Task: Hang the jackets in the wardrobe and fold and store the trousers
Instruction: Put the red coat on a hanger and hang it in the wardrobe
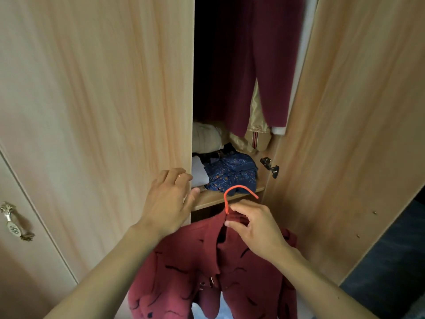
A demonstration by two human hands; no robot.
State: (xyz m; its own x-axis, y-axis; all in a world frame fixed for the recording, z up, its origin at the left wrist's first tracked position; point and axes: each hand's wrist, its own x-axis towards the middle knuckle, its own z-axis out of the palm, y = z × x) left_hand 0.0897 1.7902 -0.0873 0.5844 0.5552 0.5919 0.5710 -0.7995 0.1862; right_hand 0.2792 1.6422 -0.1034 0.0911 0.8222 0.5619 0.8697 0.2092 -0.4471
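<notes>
The upper interior of the light wood-grain laminate wardrobe (96, 88) is lost in shadow; no rail can be made out. The dark maroon hanging garment (250, 65) is cut off by the top edge, so its hanger is not seen. A glossy beige garment with a striped cuff (256, 132) is partly hidden behind it.

The red knitted jacket with black markings (184, 272) is cut off at the bottom edge; its hem is not seen. The shoulders of the orange-red hanger are hidden inside the collar, and only the thin curved orange-red hanger hook (239, 191) is exposed, rising just above the grip.

The right hand (257, 226) is pinched on the jacket collar at the base of the hook, fingers curled around fabric and hanger neck together. The jacket is hung below this grip, outside the wardrobe, in front of the open gap.

The left hand (170, 199) is laid, fingers relaxed and mostly straight, against the edge of the left door, left of the grip and level with it; nothing is held.

Beyond the grip, on the wooden shelf (211, 199), a crumpled blue floral-print fabric (232, 173), a pale folded cloth (199, 173) and a cream bundle (205, 137) are piled. A dark metal hinge (270, 166) is fixed up and right of the grip. An ornate brass handle (15, 222) is seen far left.
</notes>
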